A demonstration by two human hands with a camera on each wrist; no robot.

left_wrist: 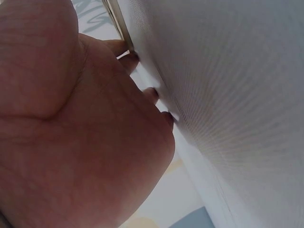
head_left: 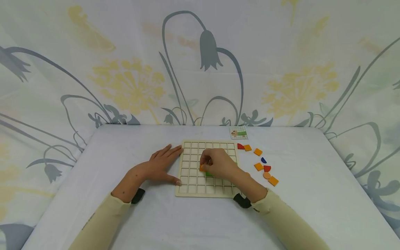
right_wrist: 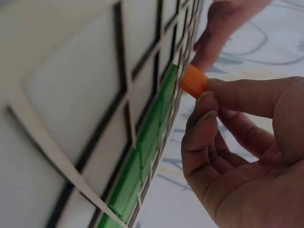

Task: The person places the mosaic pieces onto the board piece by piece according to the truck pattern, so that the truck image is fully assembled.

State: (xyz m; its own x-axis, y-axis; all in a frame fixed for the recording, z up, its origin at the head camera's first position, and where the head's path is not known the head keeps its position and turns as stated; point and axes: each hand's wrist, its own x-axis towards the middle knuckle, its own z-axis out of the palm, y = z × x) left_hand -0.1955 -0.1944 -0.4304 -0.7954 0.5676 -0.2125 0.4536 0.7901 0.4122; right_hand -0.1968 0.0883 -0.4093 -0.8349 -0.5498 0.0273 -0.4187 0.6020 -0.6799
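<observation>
A wooden grid board [head_left: 192, 191] lies on the white-covered table. Over its middle, my right hand [head_left: 220, 163] pinches an orange square tile [right_wrist: 194, 81] between thumb and fingertips, close above the cells. Beside that tile, green tiles [right_wrist: 142, 147] sit in a run of cells, partly covered by the right hand in the head view. My left hand [head_left: 159, 166] is spread flat at the board's left edge, its thumb tip and fingertips right at the rim. In the left wrist view the palm [left_wrist: 95, 133] fills much of the picture, fingers reaching toward the board's edge.
Right of the board lie several loose pieces: orange squares [head_left: 258, 152], red quarter-rounds [head_left: 240, 146], a blue half-round [head_left: 264, 160] and a light orange disc [head_left: 266, 175]. Behind them is a small pattern card [head_left: 239, 132]. A flower-printed curtain [head_left: 200, 86] stands behind the table.
</observation>
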